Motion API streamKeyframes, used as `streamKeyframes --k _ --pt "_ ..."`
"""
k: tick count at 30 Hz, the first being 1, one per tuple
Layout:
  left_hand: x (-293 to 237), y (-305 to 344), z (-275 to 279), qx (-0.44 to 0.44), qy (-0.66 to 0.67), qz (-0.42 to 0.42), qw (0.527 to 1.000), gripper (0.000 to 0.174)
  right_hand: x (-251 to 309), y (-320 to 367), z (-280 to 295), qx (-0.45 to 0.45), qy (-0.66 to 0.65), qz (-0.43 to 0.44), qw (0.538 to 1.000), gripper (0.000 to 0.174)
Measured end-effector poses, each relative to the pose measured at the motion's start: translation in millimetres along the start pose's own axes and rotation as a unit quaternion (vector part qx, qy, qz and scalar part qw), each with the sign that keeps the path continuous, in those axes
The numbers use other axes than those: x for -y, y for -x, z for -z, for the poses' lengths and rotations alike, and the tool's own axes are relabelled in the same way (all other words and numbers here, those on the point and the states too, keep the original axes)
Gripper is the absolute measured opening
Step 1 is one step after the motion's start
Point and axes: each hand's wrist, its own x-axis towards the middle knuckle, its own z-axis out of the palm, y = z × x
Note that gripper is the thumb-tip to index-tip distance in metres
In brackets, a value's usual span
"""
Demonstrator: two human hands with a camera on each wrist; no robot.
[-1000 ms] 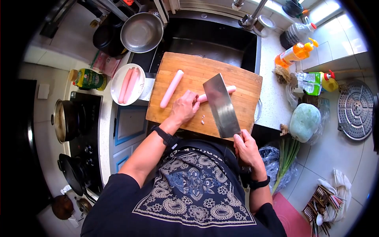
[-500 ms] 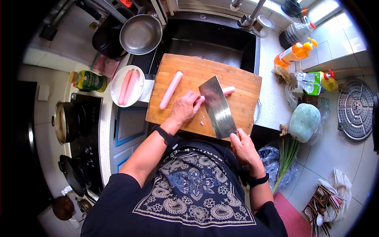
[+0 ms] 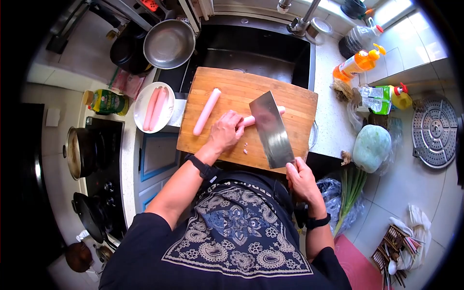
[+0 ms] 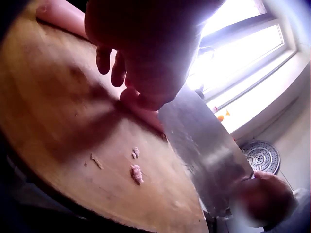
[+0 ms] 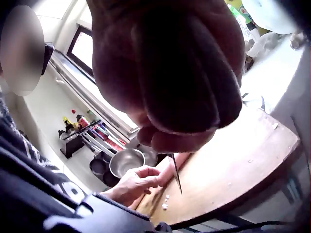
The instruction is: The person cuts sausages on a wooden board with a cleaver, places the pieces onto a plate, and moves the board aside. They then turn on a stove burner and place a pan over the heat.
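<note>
A wide cleaver (image 3: pixel 272 130) stands across a pink sausage (image 3: pixel 249 121) on the wooden cutting board (image 3: pixel 299 104). The right hand (image 3: pixel 302 180) grips its handle at the board's front edge. The left hand (image 3: pixel 226 129) holds the sausage's near end with bent fingers, left of the blade; in the left wrist view its fingers and thumb are round the sausage (image 4: pixel 141 110). A second sausage (image 3: pixel 207 112) lies whole to the left of that hand. Small pink crumbs (image 4: pixel 136 174) lie on the board near its front. In the right wrist view the blade (image 5: pixel 176 177) shows edge-on.
A white plate (image 3: pixel 140 116) with two sausages stands left of the board. Behind is a black sink (image 3: pixel 251 53), with a metal pan (image 3: pixel 169 44) at its left. Bottles (image 3: pixel 357 65) and a pale green melon (image 3: pixel 372 148) are at the right.
The cleaver shifted left along the sausage, then back to the right. The left hand keeps its hold with little movement. The whole view has shifted slightly.
</note>
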Motion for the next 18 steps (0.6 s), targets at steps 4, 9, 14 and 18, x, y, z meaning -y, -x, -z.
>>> streamKeyframes --k 4,9,14,18 --pt "-9 -4 5 -0.011 0.008 -0.026 1.0 0.02 -5 -4 -3 0.007 0.007 -0.006 1.0 0.02" --pt "-11 -5 2 0.0 0.008 -0.02 1.0 0.02 -3 -5 -6 -0.004 0.063 0.019 0.998 0.022" --pt "-11 -4 0 -0.002 -0.005 -0.027 1.0 0.021 -1 -7 -3 0.011 0.045 -0.012 0.999 0.022" --pt "-11 -6 1 0.019 -0.008 -0.038 0.999 0.024 7 -4 2 0.019 0.022 -0.021 0.999 0.022"
